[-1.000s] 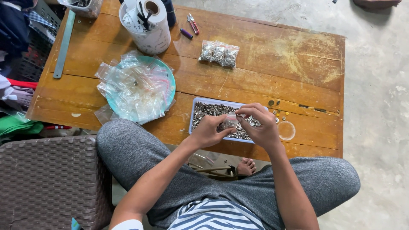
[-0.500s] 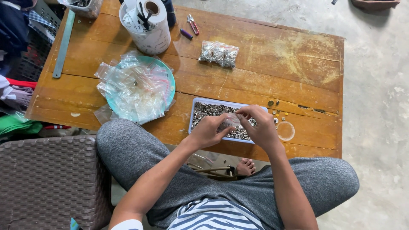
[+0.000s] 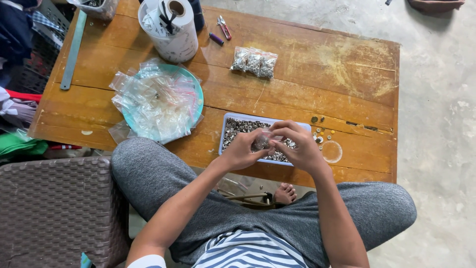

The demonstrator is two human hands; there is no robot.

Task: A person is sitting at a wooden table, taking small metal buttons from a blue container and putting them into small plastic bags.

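At the counter's (image 3: 317, 64) near edge, left hand (image 3: 241, 150) and right hand (image 3: 297, 146) both pinch a small clear bag (image 3: 261, 143) over the tray of metal rings (image 3: 233, 128); a tilt likely spills rings off that edge.

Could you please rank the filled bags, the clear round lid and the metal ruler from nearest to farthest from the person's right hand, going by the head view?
Measured from the right hand:
1. Clear round lid, just to the hand's right on the table.
2. Filled bags, farther back, near the table's middle.
3. Metal ruler, far off at the table's left edge.
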